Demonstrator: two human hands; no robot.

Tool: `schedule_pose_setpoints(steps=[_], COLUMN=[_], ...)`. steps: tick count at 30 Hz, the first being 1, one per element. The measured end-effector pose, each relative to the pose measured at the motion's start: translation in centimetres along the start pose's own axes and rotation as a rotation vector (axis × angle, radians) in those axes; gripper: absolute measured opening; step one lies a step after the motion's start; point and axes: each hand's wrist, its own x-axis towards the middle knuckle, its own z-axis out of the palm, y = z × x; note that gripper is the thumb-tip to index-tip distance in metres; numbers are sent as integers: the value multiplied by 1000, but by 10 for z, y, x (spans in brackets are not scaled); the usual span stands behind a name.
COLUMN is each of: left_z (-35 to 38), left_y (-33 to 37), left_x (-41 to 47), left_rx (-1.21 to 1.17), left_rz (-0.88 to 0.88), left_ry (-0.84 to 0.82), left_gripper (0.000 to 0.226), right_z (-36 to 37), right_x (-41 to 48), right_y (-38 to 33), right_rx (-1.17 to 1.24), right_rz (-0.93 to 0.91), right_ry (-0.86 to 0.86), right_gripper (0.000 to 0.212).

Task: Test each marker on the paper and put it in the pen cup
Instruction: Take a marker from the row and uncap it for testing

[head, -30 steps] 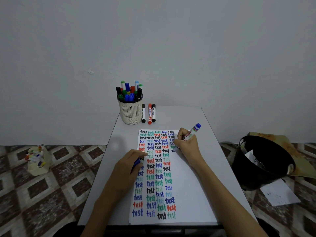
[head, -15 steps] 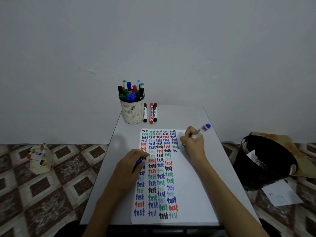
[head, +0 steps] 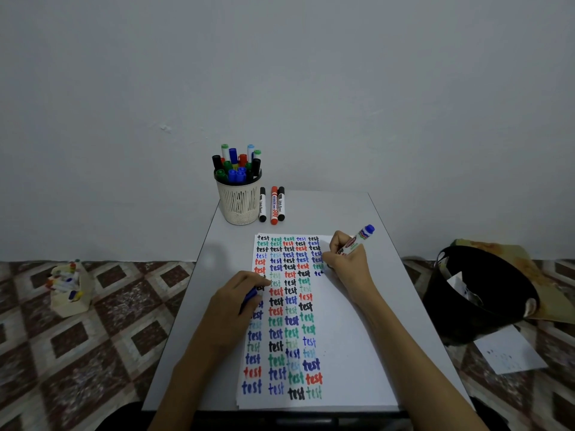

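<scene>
Over the last second the blue word in the white paper sheet's [head: 348, 337] fifth column has grown to "te". The test looks half-written, so the cream slotted pen cup [head: 239, 202] on the grey counter [head: 382, 244] must wait. The right hand [head: 347, 262] rests on the paper, its grip pinching the white blue-ended marker [head: 357, 241], tail tilted up-right. The left hand's [head: 231, 303] grip curls round a blue cap [head: 250, 297].

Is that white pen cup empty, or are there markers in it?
Well filled: the pen cup holds a crowded bunch of markers standing upright, their coloured ends poking above its rim.
</scene>
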Motion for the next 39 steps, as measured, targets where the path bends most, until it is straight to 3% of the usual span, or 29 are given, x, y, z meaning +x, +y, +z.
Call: schedule_pose_setpoints(steps=[13, 20, 24, 31, 36, 39], left_z=[-1, -2, -4, -7, -12, -12], left_y=[2, 0, 2, 6, 11, 14], left_x=[0, -1, -1, -3, -4, -4], left_rx=[-9, -8, -16, -71, -170, -232], left_rz=[-8, -10, -47, -145, -106, -149], left_ry=[8, -1, 56, 212, 204, 205], left_gripper=[19, 20, 23, 17, 22, 20], right_z=[1, 2, -1, -17, -11, -1], right_x=[-1, 1, 4, 6, 1, -4], right_y=[0, 2, 7, 6, -5, -12], right_rx=[55, 60, 73, 536, 743, 691], right_rz=[-19, -23, -18, 39, 88, 125], right_ry=[68, 51, 22, 188, -43, -214], right_gripper=[40, 36, 21, 33, 7, 11])
